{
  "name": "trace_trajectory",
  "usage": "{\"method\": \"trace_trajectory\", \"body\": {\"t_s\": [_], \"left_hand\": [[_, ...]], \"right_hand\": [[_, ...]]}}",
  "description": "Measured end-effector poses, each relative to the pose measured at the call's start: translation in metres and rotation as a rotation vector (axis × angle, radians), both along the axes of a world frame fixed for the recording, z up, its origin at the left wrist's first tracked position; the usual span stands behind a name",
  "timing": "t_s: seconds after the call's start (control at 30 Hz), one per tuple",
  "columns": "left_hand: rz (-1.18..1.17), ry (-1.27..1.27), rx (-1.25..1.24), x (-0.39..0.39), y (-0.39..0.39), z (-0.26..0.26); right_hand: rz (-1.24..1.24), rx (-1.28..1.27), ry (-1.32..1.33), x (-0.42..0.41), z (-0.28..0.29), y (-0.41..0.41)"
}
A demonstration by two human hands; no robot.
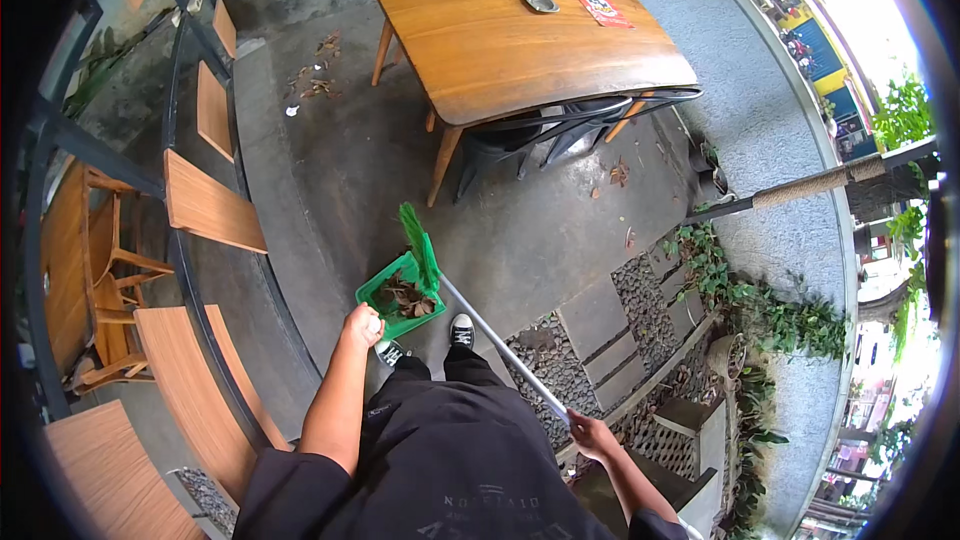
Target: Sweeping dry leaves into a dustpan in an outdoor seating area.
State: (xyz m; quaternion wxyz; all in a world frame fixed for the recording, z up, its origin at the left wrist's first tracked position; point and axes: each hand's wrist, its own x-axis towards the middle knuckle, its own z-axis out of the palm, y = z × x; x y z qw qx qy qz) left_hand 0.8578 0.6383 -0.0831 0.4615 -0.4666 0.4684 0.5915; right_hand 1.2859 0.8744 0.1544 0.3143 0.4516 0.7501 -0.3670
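Note:
My left hand (363, 325) is closed around the pale end of a handle that belongs to a green plastic dustpan (397, 330). Several dry brown leaves (409, 296) lie inside the pan. With my right hand (591, 435) I grip the grey metal shaft (510, 356) of a broom near its upper end. Its green bristle head (421, 247) is at the pan's right rim, bristles pointing up and away from me; whether it touches the rim I cannot tell. My sneakers (463, 330) stand just behind the pan on the concrete floor.
A wooden table (517, 45) carries a metal ashtray (541, 2) and a red printed sheet (598, 3); dark metal chairs (555, 120) are tucked under it. Dry leaves (321, 85) are scattered beyond. A black metal frame with wooden boards (214, 199) runs along the left. Pebbled paving (544, 360) borders the right.

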Motion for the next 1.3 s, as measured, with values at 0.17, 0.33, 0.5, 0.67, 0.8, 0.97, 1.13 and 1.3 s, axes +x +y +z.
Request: {"method": "trace_trajectory", "body": {"t_s": [0.17, 0.33, 0.5, 0.67, 0.8, 0.97, 1.13, 1.3], "left_hand": [[0.019, 0.014, 0.007, 0.009, 0.001, 0.003], [0.04, 0.025, 0.029, 0.012, 0.003, 0.002], [0.016, 0.018, 0.023, 0.012, 0.0, -0.001], [0.002, 0.007, -0.01, 0.012, -0.007, 0.001], [-0.047, 0.012, -0.034, 0.011, -0.018, 0.01], [-0.108, 0.022, -0.026, 0.01, -0.029, 0.015], [-0.115, 0.029, -0.015, 0.01, -0.028, 0.008], [-0.046, 0.031, 0.011, 0.006, -0.022, 0.009]], "right_hand": [[0.178, 0.236, 0.106, 0.003, 0.015, 0.007], [0.197, 0.265, 0.103, -0.018, -0.028, -0.006], [-0.014, 0.022, 0.14, -0.005, -0.077, -0.03], [-0.112, -0.08, 0.089, -0.001, -0.038, -0.035], [0.035, 0.102, 0.174, 0.0, 0.013, -0.036], [0.085, 0.228, 0.105, 0.013, 0.026, -0.038], [-0.102, 0.092, 0.006, 0.017, -0.007, -0.049], [-0.382, -0.269, 0.044, 0.016, -0.022, -0.051]]}}
